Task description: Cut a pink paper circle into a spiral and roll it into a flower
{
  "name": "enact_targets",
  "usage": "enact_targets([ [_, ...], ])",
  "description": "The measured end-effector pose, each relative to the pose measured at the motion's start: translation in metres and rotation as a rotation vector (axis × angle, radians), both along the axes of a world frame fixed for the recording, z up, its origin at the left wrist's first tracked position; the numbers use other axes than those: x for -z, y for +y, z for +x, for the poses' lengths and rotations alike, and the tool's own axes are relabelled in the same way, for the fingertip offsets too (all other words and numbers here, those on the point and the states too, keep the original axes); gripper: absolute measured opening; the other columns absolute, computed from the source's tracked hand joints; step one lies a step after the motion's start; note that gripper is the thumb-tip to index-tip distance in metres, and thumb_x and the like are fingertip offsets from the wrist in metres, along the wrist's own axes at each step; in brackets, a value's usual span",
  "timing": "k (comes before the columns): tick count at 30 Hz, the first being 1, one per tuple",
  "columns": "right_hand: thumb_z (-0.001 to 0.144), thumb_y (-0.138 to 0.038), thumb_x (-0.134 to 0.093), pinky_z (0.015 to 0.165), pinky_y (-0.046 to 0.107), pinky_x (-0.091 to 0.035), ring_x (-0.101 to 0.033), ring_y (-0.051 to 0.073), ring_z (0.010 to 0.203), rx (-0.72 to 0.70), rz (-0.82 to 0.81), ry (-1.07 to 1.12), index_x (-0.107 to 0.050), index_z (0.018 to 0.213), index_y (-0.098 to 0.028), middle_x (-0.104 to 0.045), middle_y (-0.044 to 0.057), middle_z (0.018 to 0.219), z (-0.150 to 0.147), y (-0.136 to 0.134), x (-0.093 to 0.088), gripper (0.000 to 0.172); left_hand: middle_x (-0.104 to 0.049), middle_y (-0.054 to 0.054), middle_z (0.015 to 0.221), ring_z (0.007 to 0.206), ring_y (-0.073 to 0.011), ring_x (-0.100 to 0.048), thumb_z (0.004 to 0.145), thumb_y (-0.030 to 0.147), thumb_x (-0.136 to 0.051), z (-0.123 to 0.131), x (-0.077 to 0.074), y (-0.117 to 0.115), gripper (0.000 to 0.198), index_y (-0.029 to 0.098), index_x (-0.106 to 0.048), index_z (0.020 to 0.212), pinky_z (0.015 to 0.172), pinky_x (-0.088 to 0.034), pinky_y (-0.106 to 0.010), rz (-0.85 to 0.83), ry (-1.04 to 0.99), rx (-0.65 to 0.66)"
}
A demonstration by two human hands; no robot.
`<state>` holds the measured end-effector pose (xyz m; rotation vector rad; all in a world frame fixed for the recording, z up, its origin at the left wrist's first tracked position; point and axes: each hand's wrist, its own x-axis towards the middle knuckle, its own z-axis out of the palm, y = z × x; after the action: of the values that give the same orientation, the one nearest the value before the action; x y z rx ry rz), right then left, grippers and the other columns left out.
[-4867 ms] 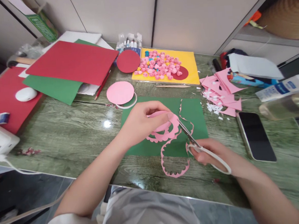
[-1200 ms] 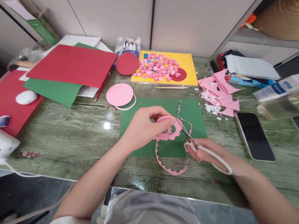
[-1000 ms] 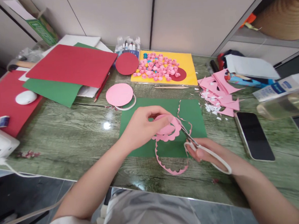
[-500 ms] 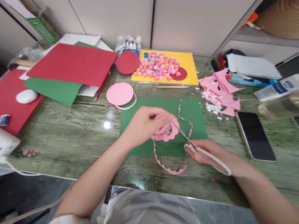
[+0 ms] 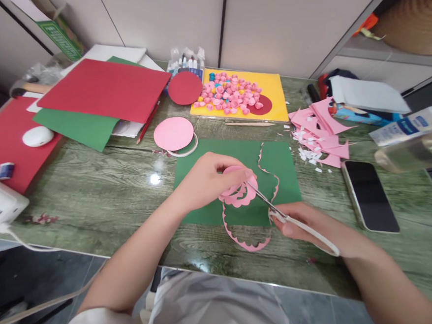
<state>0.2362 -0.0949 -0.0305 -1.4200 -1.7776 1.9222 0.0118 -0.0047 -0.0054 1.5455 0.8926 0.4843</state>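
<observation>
Between its thumb and fingers my left hand (image 5: 212, 179) pinches a round piece of pink paper (image 5: 242, 194), cut into a scalloped spiral. My right hand (image 5: 303, 220) is closed around a pair of scissors (image 5: 278, 211) with white handles. Their narrow blades reach into the pink paper at its right side, close to my left fingertips. A thin wavy pink offcut strip (image 5: 244, 245) hangs in a loop below the paper and trails up over the green sheet (image 5: 196, 153) that lies beneath my hands. My left fingers partly hide the paper.
Pink and white paper scraps (image 5: 321, 135) and a phone (image 5: 370, 195) lie on the right. Behind are a yellow sheet (image 5: 275, 86) bearing small pink rolls, a wooden stick (image 5: 248, 124), a pink disc (image 5: 173, 133) and a red disc (image 5: 184, 87). Red card (image 5: 103, 91) is stacked at left.
The scissors and my right hand have shifted slightly right and down, and the blades look more closed. The pink paper has turned a little in my left hand.
</observation>
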Motion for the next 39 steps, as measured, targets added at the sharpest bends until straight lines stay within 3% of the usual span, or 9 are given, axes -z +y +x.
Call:
enact_targets([
  [10, 0.08, -0.063, -0.046, 0.047, 0.023, -0.016, -0.02, 0.01, 0.057, -0.033, -0.006, -0.015, -0.032, 0.064, -0.019, -0.024, -0.005, 0.063, 0.0015, -0.0003, 0.0019, 0.049, -0.055, 0.001, 0.055, 0.051, -0.008, -0.047, 0.078, 0.033, -0.049, -0.0032, -0.002, 0.002, 0.027, 0.014, -0.066, 0.067, 0.046, -0.034, -0.02, 0.036, 0.076, 0.081],
  [16, 0.08, -0.061, -0.047, 0.047, 0.023, -0.016, -0.021, 0.01, 0.056, -0.052, -0.009, -0.026, -0.033, 0.064, -0.019, -0.025, -0.005, 0.062, 0.001, 0.0001, 0.0012, 0.047, -0.05, 0.002, 0.054, 0.052, -0.0074, -0.043, 0.076, 0.03, -0.051, -0.0049, -0.0045, 0.0026, 0.024, 0.014, -0.064, 0.064, 0.046, -0.034, -0.018, 0.009, 0.089, 0.093],
  [24, 0.079, -0.061, -0.049, 0.049, 0.023, -0.015, -0.021, 0.01, 0.058, -0.067, -0.013, -0.04, -0.032, 0.065, -0.02, -0.024, -0.005, 0.063, 0.0016, 0.0001, 0.0016, 0.047, -0.055, 0.0, 0.058, 0.054, -0.0079, -0.045, 0.078, 0.03, -0.05, -0.0057, -0.0048, 0.0022, 0.024, 0.013, -0.064, 0.068, 0.047, -0.034, -0.018, -0.023, 0.1, 0.115],
  [29, 0.079, -0.066, -0.044, 0.05, 0.024, -0.015, -0.019, 0.011, 0.058, -0.024, -0.02, 0.021, -0.033, 0.066, -0.019, -0.025, -0.005, 0.064, 0.0017, -0.0003, 0.0009, 0.05, -0.05, 0.002, 0.052, 0.051, -0.007, -0.045, 0.079, 0.031, -0.052, -0.0046, -0.0029, 0.0024, 0.026, 0.013, -0.064, 0.064, 0.047, -0.034, -0.018, 0.023, 0.048, 0.074],
  [39, 0.081, -0.066, -0.042, 0.052, 0.026, -0.016, -0.02, 0.011, 0.057, 0.06, -0.034, 0.186, -0.033, 0.067, -0.019, -0.025, -0.005, 0.065, 0.0017, 0.0002, -0.0009, 0.049, -0.064, -0.003, 0.066, 0.07, -0.0131, -0.058, 0.08, 0.04, -0.055, -0.0005, 0.0016, 0.0001, 0.03, 0.015, -0.071, 0.084, 0.056, -0.042, -0.02, 0.026, -0.043, -0.053],
])
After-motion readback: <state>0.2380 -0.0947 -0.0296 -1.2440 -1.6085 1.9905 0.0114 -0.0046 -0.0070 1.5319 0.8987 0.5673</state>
